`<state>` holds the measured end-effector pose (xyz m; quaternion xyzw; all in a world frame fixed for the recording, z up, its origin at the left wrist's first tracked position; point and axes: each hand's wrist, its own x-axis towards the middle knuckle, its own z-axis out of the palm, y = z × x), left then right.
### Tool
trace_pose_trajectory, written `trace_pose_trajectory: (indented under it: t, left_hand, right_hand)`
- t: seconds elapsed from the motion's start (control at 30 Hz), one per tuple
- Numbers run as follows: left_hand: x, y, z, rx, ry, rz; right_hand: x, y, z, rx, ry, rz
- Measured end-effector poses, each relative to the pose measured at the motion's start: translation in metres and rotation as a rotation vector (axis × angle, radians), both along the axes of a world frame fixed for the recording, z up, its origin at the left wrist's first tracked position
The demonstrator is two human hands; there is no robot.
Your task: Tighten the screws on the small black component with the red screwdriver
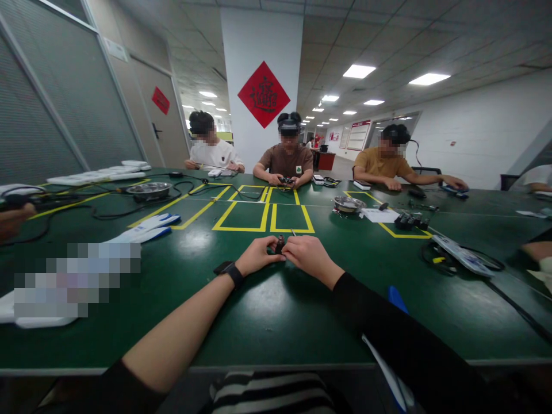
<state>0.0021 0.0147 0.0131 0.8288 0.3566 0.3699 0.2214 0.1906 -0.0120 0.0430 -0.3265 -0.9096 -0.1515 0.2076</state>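
Observation:
Just above the green table (259,299), my two hands meet in front of me. My left hand (260,256) is closed around a small dark cylindrical part (280,242) with a shiny top, held upright between thumb and fingers. My right hand (311,256) is closed beside it, its fingertips pressed against the part's side. A thin light rod (293,232) sticks up from behind the right hand's fingers; its other end is hidden. The fingers cover most of the part, so its exact kind does not show.
Yellow tape outlines (241,229) mark the table beyond my hands. To the left lie white-and-blue gloves (150,227) and black cables (107,215). A metal bowl (348,204), black parts (409,221) and a power strip (463,256) lie right. A blue object (397,299) is near my right forearm. Several people sit around.

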Motion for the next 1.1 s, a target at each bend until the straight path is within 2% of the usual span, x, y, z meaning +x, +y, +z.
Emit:
trace_pose_trajectory:
  t: [0.4,0.63,0.87,1.1]
  left_hand:
    - [0.002,-0.002,0.001,0.005,0.031,0.021]
    - [0.001,-0.002,0.002,-0.002,0.051,0.021]
    - [0.001,0.000,0.000,-0.006,0.050,0.023]
    - [0.001,-0.002,0.002,-0.007,0.048,0.012]
  right_hand:
    - [0.003,0.004,-0.010,-0.086,0.160,-0.051]
    - [0.004,0.006,-0.010,-0.074,0.134,0.005]
    - [0.003,0.005,-0.012,-0.076,0.161,-0.032]
    - [0.004,0.006,-0.011,-0.083,0.172,0.001]
